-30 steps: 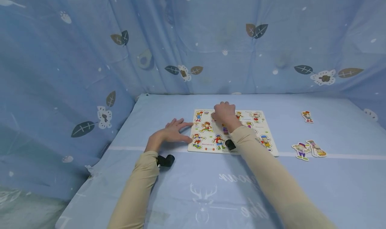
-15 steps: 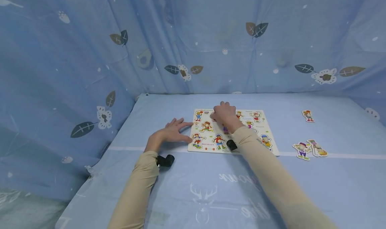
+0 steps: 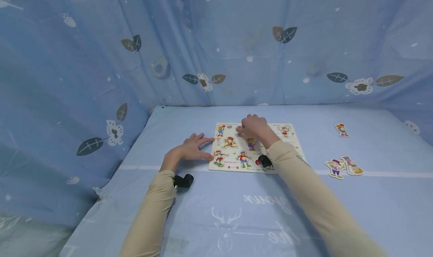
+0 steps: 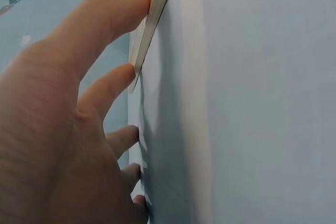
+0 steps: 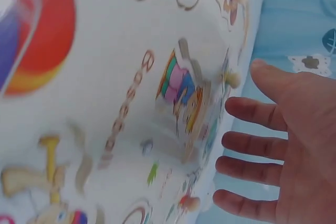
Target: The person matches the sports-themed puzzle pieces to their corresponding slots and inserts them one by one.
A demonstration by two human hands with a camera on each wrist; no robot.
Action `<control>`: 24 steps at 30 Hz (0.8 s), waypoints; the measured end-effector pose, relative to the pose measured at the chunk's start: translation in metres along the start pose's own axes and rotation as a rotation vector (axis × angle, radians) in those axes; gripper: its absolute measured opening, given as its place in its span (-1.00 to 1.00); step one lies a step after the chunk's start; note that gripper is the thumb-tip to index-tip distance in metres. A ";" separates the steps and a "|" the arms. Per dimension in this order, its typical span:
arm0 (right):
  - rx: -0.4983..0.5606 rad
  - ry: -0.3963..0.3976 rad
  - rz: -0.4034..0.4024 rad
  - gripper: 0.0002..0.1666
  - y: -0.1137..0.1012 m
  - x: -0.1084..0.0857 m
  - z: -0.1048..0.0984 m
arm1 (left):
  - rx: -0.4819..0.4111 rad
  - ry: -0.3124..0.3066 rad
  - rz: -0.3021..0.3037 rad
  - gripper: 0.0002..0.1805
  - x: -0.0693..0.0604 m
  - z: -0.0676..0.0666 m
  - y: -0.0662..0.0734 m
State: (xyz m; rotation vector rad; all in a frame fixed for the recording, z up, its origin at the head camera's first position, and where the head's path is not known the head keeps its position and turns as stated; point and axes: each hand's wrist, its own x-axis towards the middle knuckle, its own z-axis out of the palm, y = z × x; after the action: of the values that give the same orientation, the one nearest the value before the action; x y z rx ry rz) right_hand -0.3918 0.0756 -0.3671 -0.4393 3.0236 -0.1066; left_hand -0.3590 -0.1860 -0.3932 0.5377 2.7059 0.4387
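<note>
A white wooden peg puzzle board (image 3: 236, 153) with several cartoon sports figures lies on the table. My left hand (image 3: 191, 150) is at its left edge, fingers spread; in the left wrist view the thumb and forefinger touch the board's edge (image 4: 152, 27). Over the board's upper middle is my right hand (image 3: 257, 129), covering some figures. The right wrist view shows that hand's fingers apart and loosely extended, near a small wooden knob (image 5: 231, 80) but not gripping it. Beside the printed word Baseball, a figure piece (image 5: 181, 93) is visible on the board.
Right of the board, two loose figure pieces lie side by side, one in a purple cap (image 3: 336, 168) and one with orange (image 3: 352, 165). A third loose piece (image 3: 342, 130) lies farther back. A blue patterned curtain (image 3: 230, 61) hangs behind the table (image 3: 203, 212).
My right hand has shifted slightly right over the board, so more of the figure with the bat shows. The left hand keeps its place at the edge; the head view has shifted a little.
</note>
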 end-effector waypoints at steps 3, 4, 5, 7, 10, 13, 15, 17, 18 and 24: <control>0.001 0.020 -0.008 -0.54 0.006 -0.003 0.000 | -0.004 -0.004 0.002 -0.06 0.000 0.001 -0.001; 0.002 0.028 -0.009 -0.54 0.009 -0.003 -0.001 | -0.004 -0.003 0.002 -0.06 0.001 0.002 -0.001; 0.004 0.038 -0.010 -0.55 0.011 -0.004 0.000 | -0.005 -0.003 0.002 -0.06 0.001 0.002 -0.001; 0.008 0.056 -0.009 -0.56 0.015 -0.007 -0.001 | -0.006 -0.002 -0.001 -0.06 0.001 0.002 -0.001; 0.001 0.084 -0.012 -0.59 0.020 -0.014 -0.004 | -0.003 0.002 -0.003 -0.06 0.000 0.002 -0.001; -0.012 0.120 -0.015 -0.61 0.025 -0.024 -0.007 | -0.008 0.010 0.004 -0.06 0.001 0.001 -0.001; -0.016 0.143 -0.020 -0.62 0.028 -0.033 -0.009 | -0.009 0.012 0.010 -0.06 0.002 0.001 0.000; -0.018 0.166 -0.028 -0.62 0.031 -0.040 -0.010 | -0.014 0.011 0.012 -0.06 0.002 0.001 -0.001; -0.018 0.174 -0.031 -0.63 0.033 -0.044 -0.011 | -0.016 0.012 0.013 -0.06 0.001 0.001 -0.001; 0.019 0.213 -0.055 -0.67 0.051 -0.064 -0.014 | -0.030 0.013 0.012 -0.07 0.000 0.001 0.000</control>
State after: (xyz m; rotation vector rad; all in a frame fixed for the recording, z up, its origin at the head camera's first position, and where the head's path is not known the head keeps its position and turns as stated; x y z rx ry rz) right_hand -0.3467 0.1437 -0.3527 -0.5425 3.2162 -0.1973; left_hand -0.3589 -0.1854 -0.3940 0.5444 2.7057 0.4867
